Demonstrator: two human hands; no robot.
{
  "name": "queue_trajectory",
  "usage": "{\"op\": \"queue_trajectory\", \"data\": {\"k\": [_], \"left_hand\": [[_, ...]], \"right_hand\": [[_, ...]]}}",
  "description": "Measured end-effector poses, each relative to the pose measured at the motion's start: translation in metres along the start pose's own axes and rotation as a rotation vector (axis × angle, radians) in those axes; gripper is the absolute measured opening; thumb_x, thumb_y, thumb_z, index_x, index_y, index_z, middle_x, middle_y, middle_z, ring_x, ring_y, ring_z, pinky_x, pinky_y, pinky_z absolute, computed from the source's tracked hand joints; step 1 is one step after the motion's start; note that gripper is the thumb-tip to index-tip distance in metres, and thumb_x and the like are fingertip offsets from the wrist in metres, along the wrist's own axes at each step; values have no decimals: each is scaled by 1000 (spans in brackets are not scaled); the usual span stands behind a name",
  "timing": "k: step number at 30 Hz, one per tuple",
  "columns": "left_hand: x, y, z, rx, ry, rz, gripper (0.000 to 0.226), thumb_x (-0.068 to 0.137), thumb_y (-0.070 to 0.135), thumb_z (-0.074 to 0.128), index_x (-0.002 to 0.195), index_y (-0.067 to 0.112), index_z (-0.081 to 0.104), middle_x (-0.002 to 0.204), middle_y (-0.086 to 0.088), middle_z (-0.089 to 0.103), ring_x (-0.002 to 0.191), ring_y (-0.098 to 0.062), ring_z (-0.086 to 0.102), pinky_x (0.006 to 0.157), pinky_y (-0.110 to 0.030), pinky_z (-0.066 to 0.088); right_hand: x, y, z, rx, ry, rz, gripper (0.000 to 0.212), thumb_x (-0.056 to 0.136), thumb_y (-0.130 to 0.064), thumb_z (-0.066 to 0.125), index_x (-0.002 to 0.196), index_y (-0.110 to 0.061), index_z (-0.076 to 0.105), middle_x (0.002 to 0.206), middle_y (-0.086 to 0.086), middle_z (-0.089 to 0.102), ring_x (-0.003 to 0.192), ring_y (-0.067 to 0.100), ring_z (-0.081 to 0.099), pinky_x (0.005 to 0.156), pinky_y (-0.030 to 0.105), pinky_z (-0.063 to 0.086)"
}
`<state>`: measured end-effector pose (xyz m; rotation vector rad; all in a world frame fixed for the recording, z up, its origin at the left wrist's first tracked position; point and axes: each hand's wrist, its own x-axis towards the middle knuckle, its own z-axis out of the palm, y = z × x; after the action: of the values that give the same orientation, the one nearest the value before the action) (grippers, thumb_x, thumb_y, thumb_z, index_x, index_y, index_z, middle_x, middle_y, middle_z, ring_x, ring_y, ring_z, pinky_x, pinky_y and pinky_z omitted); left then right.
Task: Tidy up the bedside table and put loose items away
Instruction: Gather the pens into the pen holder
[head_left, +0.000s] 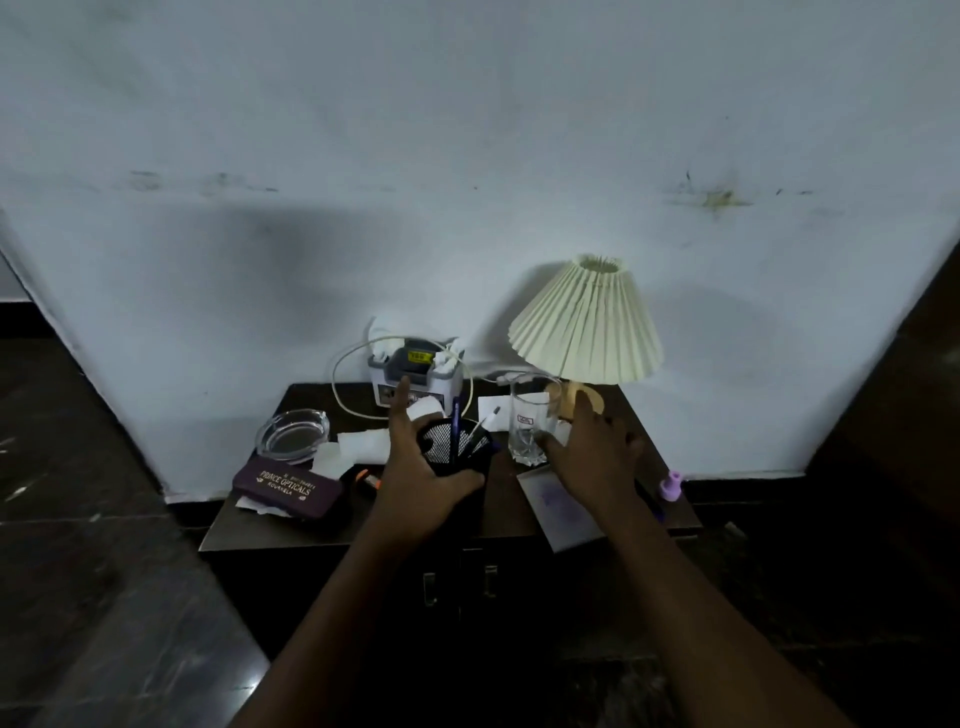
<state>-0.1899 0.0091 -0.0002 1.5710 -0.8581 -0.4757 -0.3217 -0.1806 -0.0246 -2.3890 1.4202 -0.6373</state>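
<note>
At a cluttered worktop (505, 501) under a stained wall (467, 156), my left hand (415, 480) grips the pen holder (448, 441), my right hand (592, 457) open beside the glass (525, 422)

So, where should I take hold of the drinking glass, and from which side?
Probably grip the glass round its middle with the right hand, coming from its right: it stands upright with straight walls, and the pen holder crowds its left.
</note>
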Motion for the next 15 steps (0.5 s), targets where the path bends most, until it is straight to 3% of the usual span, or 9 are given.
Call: {"op": "queue_trajectory", "data": {"k": [3, 5, 8, 11, 15], "left_hand": [[5, -3, -5, 11, 35, -29, 130, 72, -1, 86, 157, 50, 3, 123, 18, 54, 110, 6, 59, 83, -12, 48], [7, -8, -8, 15, 43, -37, 130, 71, -7, 84, 159, 46, 3, 125, 10, 55, 103, 14, 60, 74, -7, 48], [12, -18, -14, 36, 49, -45, 132, 70, -4, 86, 158, 47, 3, 136, 2, 53, 114, 0, 59, 83, -12, 46], [16, -23, -22, 73, 74, -31, 132, 63, 4, 88, 156, 49, 6, 138, -3, 56, 123, -15, 58, 93, -27, 48], [18, -26, -31, 106, 99, -29, 132, 69, -7, 86, 151, 58, 5, 139, -6, 54, 121, -16, 59, 95, -34, 49]], "right_hand": [[15, -11, 14, 230, -97, -4, 87, 81, -65, 65, 151, -28, 28, 142, 6, 55, 136, 42, 42, 108, 60, 30], [18, -19, 22, 319, -139, -2, 87, 80, -63, 69, 149, -30, 28, 139, 9, 56, 130, 44, 46, 103, 54, 35], [16, -30, 29, 245, -76, -18, 79, 80, -66, 66, 143, -30, 34, 132, 9, 60, 126, 40, 48, 102, 55, 34], [10, -47, 37, 125, -67, -80, 81, 85, -74, 55, 147, -27, 33, 132, 8, 61, 129, 38, 47, 101, 56, 29], [17, -48, 49, 93, -299, -144, 92, 79, -79, 53, 154, -36, 20, 147, 7, 54, 137, 41, 39, 108, 65, 23]]}}
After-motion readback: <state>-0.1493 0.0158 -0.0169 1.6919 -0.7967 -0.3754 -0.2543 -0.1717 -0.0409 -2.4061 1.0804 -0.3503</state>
